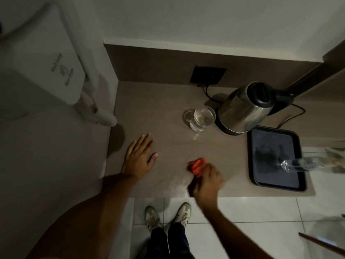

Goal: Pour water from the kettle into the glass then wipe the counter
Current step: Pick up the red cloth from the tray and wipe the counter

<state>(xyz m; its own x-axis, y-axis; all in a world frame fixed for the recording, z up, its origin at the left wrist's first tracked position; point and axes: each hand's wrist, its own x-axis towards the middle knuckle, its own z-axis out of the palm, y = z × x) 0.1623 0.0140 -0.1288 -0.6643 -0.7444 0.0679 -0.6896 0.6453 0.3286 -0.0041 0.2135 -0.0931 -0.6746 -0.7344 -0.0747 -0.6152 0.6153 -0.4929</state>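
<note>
A steel kettle with a black lid stands on its base at the back right of the brown counter. Just left of it stands a clear glass holding water. My right hand is shut on a crumpled red cloth, pressed on the counter near the front edge; the hand is blurred. My left hand lies flat on the counter to the left, fingers spread, holding nothing.
A black tray sits at the right end of the counter, with a clear plastic bottle on its right part. A black wall socket with the kettle's cord is behind. A white wall unit hangs at left. My shoes stand on white floor tiles below.
</note>
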